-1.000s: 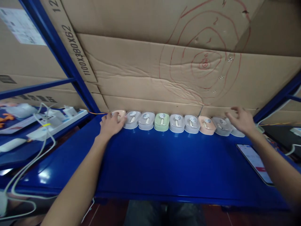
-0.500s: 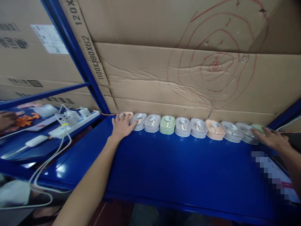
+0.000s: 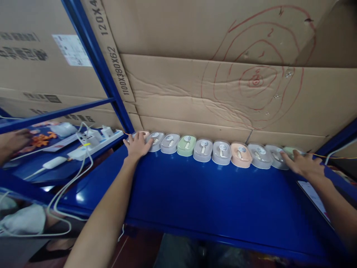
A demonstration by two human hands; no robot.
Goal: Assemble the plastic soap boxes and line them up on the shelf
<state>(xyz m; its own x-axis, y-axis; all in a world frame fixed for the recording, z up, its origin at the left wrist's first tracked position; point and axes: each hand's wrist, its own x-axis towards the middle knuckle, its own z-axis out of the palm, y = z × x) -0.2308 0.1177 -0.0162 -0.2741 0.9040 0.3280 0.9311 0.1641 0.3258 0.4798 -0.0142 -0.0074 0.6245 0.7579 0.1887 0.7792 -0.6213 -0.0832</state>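
Note:
A row of small rounded plastic boxes with clear lids and round stickers stands against the cardboard wall. Most are grey, such as this grey box (image 3: 221, 152); a green box (image 3: 186, 145) and a peach box (image 3: 241, 155) stand among them. At the left end, my left hand (image 3: 137, 145) lies with fingers spread over another peach box (image 3: 144, 134) and touches the neighbouring grey one. My right hand (image 3: 305, 163) rests with fingers apart at the right end, against a green box (image 3: 292, 151) that it partly covers.
The boxes stand on a blue shelf (image 3: 195, 201). A device with a lit screen (image 3: 314, 197) lies by my right forearm. Left, beyond a blue post (image 3: 122, 111), are a white power strip (image 3: 96, 145), cables, orange pieces (image 3: 41, 139) and another person's hand (image 3: 15, 143).
The row of boxes has slid left along the cardboard, both hands moving with it. My view has shifted slightly. The other person's hand at the far left shows more.

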